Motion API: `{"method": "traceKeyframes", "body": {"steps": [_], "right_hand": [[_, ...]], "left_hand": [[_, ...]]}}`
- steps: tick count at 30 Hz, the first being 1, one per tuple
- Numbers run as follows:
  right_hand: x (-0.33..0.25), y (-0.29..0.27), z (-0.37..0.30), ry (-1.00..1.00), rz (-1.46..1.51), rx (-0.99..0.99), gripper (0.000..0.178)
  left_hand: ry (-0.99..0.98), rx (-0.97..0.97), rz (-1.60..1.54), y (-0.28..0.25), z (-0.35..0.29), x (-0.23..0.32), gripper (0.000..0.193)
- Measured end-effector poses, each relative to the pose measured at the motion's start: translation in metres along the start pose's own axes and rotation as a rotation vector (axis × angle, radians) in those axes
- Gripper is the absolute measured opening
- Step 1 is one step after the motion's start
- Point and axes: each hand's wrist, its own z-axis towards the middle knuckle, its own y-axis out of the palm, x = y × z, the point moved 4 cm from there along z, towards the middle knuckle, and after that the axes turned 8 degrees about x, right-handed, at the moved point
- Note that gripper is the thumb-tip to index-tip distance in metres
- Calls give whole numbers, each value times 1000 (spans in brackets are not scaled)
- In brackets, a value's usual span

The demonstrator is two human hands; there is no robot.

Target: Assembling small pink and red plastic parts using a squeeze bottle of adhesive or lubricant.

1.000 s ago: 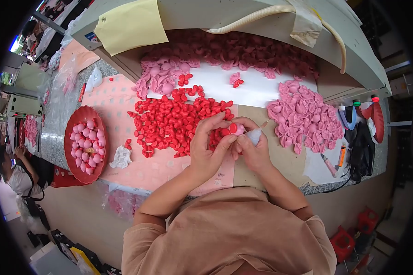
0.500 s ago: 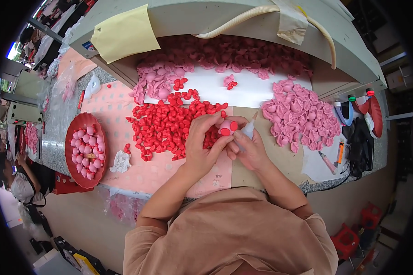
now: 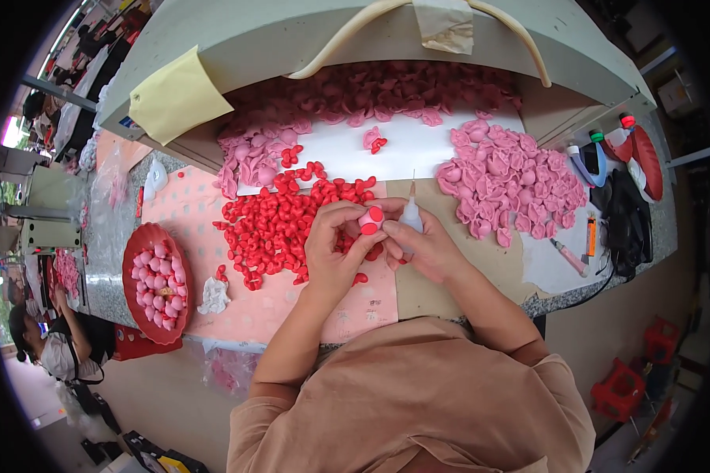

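Observation:
In front of my chest, my left hand [image 3: 333, 246] is closed, pinching a small pink rounded piece [image 3: 365, 217] with two red pads on it. Close on its right, my right hand [image 3: 427, 248] is closed round a translucent squeeze bottle [image 3: 411, 216] with a thin needle tip pointing up and away from me. The fingertips of both hands meet around the pink piece. A bit of red shows beneath my right fingers; what it is I cannot make out. Behind and left of my hands lies a heap of red bean-shaped parts [image 3: 270, 225].
Pink ruffled parts are piled at the right [image 3: 521, 177] and under the grey hood [image 3: 489, 59]. A red scalloped bowl [image 3: 138, 303] holds pink-and-red pieces at the left. Crumpled tissue [image 3: 214, 296], an orange tube [image 3: 591, 236] and a black bag [image 3: 627, 225] lie around. One person [image 3: 59, 339] sits far left.
The bottle's needle has turned from leaning right to standing nearly upright. Both hands still hold the pink piece between them, now turned slightly. The whole view has shifted a little.

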Motion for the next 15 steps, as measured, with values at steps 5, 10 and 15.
{"method": "traceKeyframes", "body": {"steps": [5, 10, 15], "right_hand": [[-10, -11, 3, -26, 1, 36, 30], [-21, -11, -2, -81, -271, -15, 34], [-23, -12, -3, -11, -331, -30, 28]], "left_hand": [[-329, -100, -361, 8, 3, 1, 27], [-646, -192, -478, 5, 1, -12, 24], [-704, -253, -509, 5, 0, -11, 23]]}}
